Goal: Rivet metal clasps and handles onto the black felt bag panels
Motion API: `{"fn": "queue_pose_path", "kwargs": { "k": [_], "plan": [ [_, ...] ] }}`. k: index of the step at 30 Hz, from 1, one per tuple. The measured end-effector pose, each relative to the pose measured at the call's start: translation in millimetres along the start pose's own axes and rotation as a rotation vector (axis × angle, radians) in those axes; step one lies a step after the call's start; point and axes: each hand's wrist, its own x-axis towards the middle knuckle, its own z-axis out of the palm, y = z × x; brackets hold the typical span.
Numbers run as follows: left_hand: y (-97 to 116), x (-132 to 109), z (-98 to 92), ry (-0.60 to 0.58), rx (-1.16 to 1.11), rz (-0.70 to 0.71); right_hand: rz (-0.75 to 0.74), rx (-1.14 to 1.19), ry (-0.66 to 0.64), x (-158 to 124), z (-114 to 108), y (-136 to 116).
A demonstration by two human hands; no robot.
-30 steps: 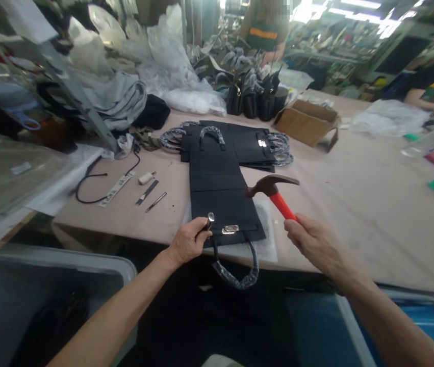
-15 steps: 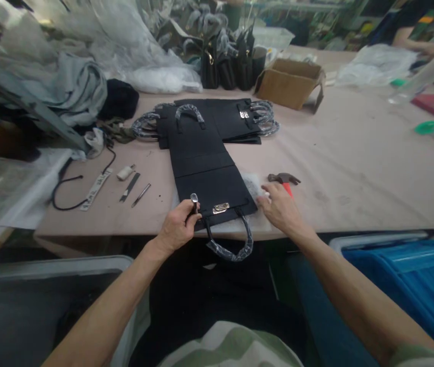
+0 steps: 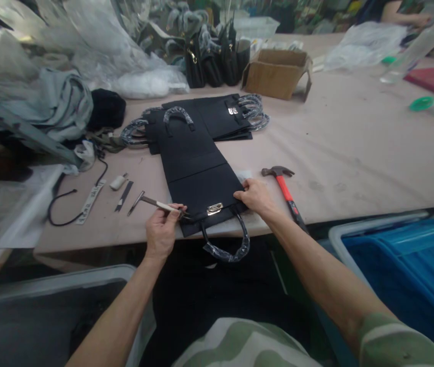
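Note:
A long black bag panel (image 3: 197, 158) lies flat toward the table's front edge, with a silver clasp (image 3: 214, 209) near its lower end. A plastic-wrapped handle (image 3: 230, 254) hangs from that end over the edge. My left hand (image 3: 161, 229) is closed on a small hammer (image 3: 155, 203) with a pale handle, at the panel's lower left corner. At the lower right corner, my right hand (image 3: 253, 196) pinches the panel's edge. A red-handled claw hammer (image 3: 284, 188) lies just right of that hand.
More black panels (image 3: 220, 117) with wrapped handles are stacked behind. A cardboard box (image 3: 276, 74) and black bags (image 3: 212, 66) stand further back. Small tools (image 3: 124, 196) and a black cord (image 3: 50, 216) lie left. A blue crate (image 3: 411, 270) is at the lower right; a person's arm (image 3: 400, 18) shows far back.
My right hand has moved left onto the panel's edge. The small hammer's shaft now points left from my left hand. The whole view has shifted slightly.

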Motion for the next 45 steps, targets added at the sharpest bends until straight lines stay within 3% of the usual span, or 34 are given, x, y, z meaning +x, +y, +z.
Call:
{"fn": "queue_pose_path", "kwargs": {
  "k": [5, 10, 14, 18, 27, 45],
  "plan": [
    [22.1, 3.7, 9.3, -0.113, -0.08, -0.04, 0.012, 0.324, 0.0, -7.9, 3.3, 5.8],
    [49.3, 3.9, 41.2, -0.151, -0.194, 0.015, 0.118, 0.776, -0.167, -32.8, 18.3, 6.1],
    [53.1, 8.3, 62.4, -0.225, -0.173, -0.024, 0.149, 1.043, -0.274, -56.8, 27.3, 2.6],
    [52.3, 13.7, 67.8, -0.256, -0.07, -0.021, 0.201, 1.251, -0.405, -73.2, 35.5, 2.0],
    [60.4, 16.2, 60.7, -0.3, -0.01, -0.094, 0.244, 1.271, -0.392, -76.0, 50.4, 8.9],
    [57.8, 14.8, 66.9, -0.266, -0.221, -0.158, 0.242, 1.372, -0.447, -75.1, 49.6, 15.7]
  ]
}}
